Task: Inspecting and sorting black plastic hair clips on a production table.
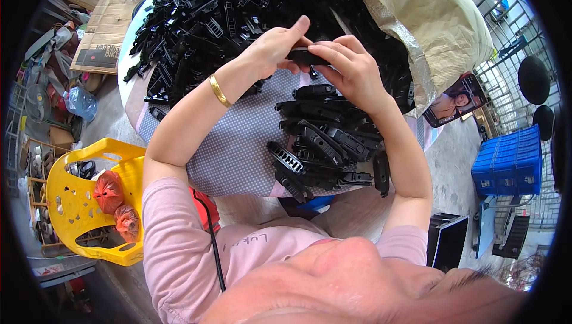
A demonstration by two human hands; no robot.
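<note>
- Right hand [348, 68] pinches the black plastic piece [307, 56] over the table; a slack pinch could drop it
- Left hand [273, 52] is half curled at it, thumb raised; whether it grips, I cannot tell
- Right forearm brushing the nearer black parts [325, 142] could push some off the table's edge [238, 188]

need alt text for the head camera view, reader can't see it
A person's left grip and right grip hold a dark part over a cloth-covered table. Beyond lies a large heap of black parts; a smaller cluster sits nearer the person. A yellow chair stands at left, a blue crate at right.
</note>
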